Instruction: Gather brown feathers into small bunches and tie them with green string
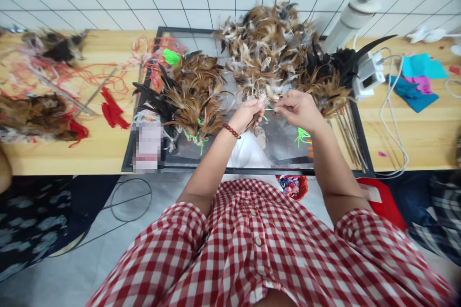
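Note:
My left hand [249, 113], with a beaded bracelet at its wrist, is closed around a small bunch of brown feathers [254, 123]. A bright green string [268, 109] runs from this bunch toward my right hand [299, 109]. The fingers of my right hand pinch the string's end. Just beyond both hands rises a large heap of loose brown and white feathers [266, 48]. To the left lie feather bundles [200, 93], some with green string at their base. Darker feathers [329, 69] lie to the right.
Beneath the hands is a black-framed glass panel [230, 171]. A white bottle [351, 21], a charger block [369, 76] with cables, and thin sticks [351, 136] are on the right. Red string [104, 79] and more feathers lie left. Other people sit at both sides.

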The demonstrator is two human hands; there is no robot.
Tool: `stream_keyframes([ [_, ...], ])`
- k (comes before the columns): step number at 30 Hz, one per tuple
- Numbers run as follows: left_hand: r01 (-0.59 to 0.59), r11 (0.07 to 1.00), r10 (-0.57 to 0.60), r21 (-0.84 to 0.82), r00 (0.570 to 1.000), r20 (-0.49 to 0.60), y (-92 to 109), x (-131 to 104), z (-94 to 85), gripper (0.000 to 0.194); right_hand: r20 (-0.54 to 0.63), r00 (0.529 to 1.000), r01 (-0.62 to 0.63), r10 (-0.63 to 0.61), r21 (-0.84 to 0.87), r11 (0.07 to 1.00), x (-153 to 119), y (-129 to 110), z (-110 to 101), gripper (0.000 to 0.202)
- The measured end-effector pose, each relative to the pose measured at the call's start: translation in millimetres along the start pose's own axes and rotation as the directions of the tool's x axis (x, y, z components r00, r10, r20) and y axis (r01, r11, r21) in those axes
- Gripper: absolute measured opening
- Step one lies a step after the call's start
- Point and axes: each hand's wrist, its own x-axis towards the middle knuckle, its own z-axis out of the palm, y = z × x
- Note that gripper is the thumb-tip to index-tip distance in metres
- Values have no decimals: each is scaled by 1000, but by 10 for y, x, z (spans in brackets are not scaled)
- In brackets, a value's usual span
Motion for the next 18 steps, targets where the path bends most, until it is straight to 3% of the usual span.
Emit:
stream_keyframes([
  [4,-4,970,20,243,998,-65,32,-13,-1,43,108,982,182,-158,-275,944,53,-110,-45,25],
  [8,-44,905,33,422,999,33,49,-70,-23,43,300,933,297,-199,-328,897,239,-281,-85,24],
  [11,-14,905,-81,425,976,204,106,-152,-91,37,408,879,314,-248,-103,944,420,-362,-133,26],
  [13,15,937,-148,349,923,356,145,-206,-161,35,426,856,260,-294,137,956,516,-371,-106,34],
  [16,19,996,-62,89,855,515,175,-264,-261,57,373,900,49,-226,429,902,563,-322,75,51],
  [18,-29,999,33,-16,878,477,180,-275,-302,63,277,957,-71,-89,521,850,526,-270,253,61],
])
